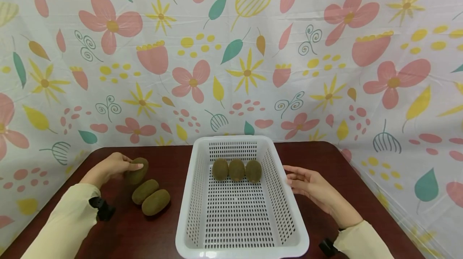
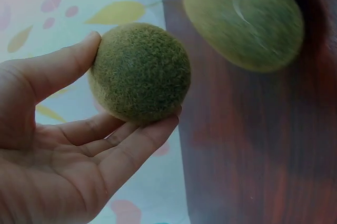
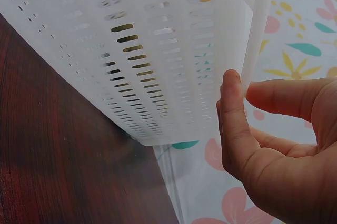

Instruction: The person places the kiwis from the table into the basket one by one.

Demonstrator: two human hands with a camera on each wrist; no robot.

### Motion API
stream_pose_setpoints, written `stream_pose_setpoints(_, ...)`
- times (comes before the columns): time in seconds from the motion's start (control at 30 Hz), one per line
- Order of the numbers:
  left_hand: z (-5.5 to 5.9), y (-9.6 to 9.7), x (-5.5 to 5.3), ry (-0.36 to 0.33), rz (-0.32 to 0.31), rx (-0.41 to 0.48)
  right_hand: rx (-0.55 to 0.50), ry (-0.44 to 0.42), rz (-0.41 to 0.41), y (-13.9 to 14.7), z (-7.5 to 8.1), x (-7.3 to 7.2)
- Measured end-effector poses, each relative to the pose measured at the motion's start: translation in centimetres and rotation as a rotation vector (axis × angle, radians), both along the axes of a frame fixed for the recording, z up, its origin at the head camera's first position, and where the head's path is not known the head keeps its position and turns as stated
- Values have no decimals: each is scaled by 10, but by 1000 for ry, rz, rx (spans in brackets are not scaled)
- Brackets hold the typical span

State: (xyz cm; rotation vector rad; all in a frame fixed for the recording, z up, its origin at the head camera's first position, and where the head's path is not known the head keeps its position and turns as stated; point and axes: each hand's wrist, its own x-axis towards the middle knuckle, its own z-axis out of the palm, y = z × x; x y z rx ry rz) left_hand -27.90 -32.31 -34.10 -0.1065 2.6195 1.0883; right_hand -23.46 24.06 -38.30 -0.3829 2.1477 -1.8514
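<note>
1. The left hand (image 1: 113,166) is near the table's far left corner, thumb and fingertips closed partway round one kiwi (image 1: 137,175), with a gap between palm and fruit
2. A second kiwi (image 1: 145,191) and a third kiwi (image 1: 156,202) lie side by side nearer the person; a strip of dark table (image 1: 134,235) separates them from the white basket (image 1: 242,252)
3. The right hand (image 1: 311,184), outside the basket, pinches its right rim between thumb and curved fingers
4. Three more kiwis (image 1: 236,170) stand in a row toward the basket's far end, with slotted floor between them and the near wall
5. The basket's far rim sits close to the floral cloth (image 1: 193,82) along the table's back edge
6. The table's near edge is out of frame, and both sleeves are cut off; I cannot tell whether the pinched fruit touches the table
7. From the left wrist, a neighbouring kiwi is blurred and cropped at the top
</note>
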Motion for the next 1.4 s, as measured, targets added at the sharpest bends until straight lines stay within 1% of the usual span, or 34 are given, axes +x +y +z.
stream_pose_setpoints(0.17, 9, 11, -6, -7, 26, 50, 0, -3, -6, 0, 0, 0)
stream_pose_setpoints(0.4, 16, 27, -13, 3, 12, 118, 0, 4, 1, -1, 0, 0)
stream_pose_setpoints(0.57, 22, 38, -18, 10, 19, 143, 5, 3, -1, -1, 1, 1)
stream_pose_setpoints(0.73, 30, 50, -21, 30, 38, 181, 7, 1, 1, -2, 1, 1)
stream_pose_setpoints(0.83, 34, 58, -24, 47, 35, 187, 5, 6, -2, -2, 1, 0)
stream_pose_setpoints(0.9, 37, 64, -25, 51, 26, 203, 6, 7, -6, -1, 0, 0)
stream_pose_setpoints(1.13, 46, 92, -35, 64, 39, 221, 10, -2, -11, 0, 0, 0)
stream_pose_setpoints(1.23, 49, 105, -40, 74, 27, 243, 12, 3, -6, 0, -1, 0)
stream_pose_setpoints(1.33, 54, 120, -44, 74, 19, 299, 13, 8, -4, -1, 0, 0)
stream_pose_setpoints(1.4, 57, 130, -46, 62, 14, 350, 13, 9, -5, -1, 1, 1)
